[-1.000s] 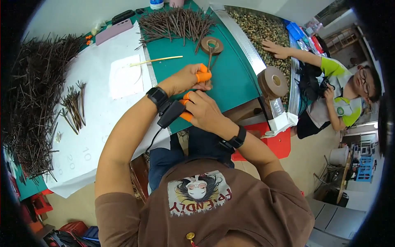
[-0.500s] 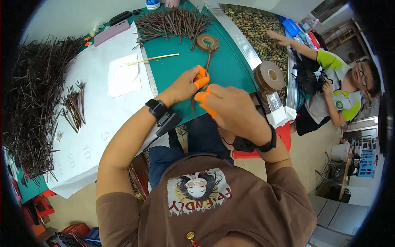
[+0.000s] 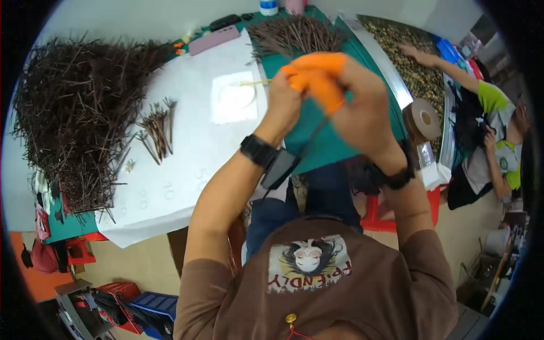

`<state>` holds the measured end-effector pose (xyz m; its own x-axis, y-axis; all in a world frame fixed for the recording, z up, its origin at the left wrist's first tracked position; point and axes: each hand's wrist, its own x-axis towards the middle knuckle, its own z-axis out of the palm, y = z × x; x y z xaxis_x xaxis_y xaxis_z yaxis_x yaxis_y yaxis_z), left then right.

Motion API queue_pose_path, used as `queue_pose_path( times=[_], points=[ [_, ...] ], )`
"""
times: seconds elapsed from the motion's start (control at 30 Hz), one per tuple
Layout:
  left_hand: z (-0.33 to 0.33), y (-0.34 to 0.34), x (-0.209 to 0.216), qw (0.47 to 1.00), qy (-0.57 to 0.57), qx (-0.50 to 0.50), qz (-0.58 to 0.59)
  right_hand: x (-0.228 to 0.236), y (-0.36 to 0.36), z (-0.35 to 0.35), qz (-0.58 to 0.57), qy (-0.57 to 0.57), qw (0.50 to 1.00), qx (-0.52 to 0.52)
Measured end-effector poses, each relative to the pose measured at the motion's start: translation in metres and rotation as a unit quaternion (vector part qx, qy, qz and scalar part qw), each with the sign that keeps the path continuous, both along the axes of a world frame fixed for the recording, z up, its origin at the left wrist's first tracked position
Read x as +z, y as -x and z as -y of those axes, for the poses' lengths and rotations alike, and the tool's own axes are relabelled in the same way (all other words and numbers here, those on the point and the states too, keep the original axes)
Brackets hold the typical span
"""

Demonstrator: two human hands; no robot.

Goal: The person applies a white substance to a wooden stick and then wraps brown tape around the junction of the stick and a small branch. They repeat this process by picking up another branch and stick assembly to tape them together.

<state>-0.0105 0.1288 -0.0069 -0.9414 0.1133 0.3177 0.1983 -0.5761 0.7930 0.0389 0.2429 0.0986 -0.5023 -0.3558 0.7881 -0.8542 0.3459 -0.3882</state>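
My left hand [image 3: 285, 103], with orange covers on its fingertips, is closed near the middle of the table. It holds a brown twig that showed in it a moment ago; my right hand now hides most of the twig. Close against it is my right hand [image 3: 360, 105], also in orange finger covers and smeared by motion. From beneath its fingers a narrow dark brown strip of tape [image 3: 315, 135] hangs down. A thin yellowish stick [image 3: 258, 83] lies partly behind my left hand.
A large heap of dark twigs [image 3: 85, 107] covers the left side. A small twig bunch [image 3: 156, 130] lies on white paper [image 3: 187, 113], another pile [image 3: 297, 37] at the back. A big brown tape roll [image 3: 422, 119] stands at right. Beyond it, a person [image 3: 498, 124] reaches over.
My right hand has risen and swung up across my left fingertips, hiding the twig and the small tape roll. The view has shifted, so the table sits further right.
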Motion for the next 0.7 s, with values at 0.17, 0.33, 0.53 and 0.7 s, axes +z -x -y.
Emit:
queue_pose_path(
  times=[0.17,0.33,0.53,0.7],
  points=[
    [0.042,-0.008,0.022,0.985,-0.080,0.059,0.143,-0.040,0.051,0.004,0.315,0.198,0.927,0.041],
    [0.061,-0.012,0.018,0.979,-0.092,0.134,0.122,-0.069,0.072,0.045,0.294,0.088,0.947,0.093],
    [0.065,-0.004,0.004,0.967,-0.059,0.210,0.130,-0.077,0.085,0.062,0.298,0.055,0.948,0.092],
    [0.068,-0.003,-0.006,0.966,-0.079,0.191,0.156,-0.093,0.094,0.065,0.227,0.069,0.966,0.102]
  ],
)
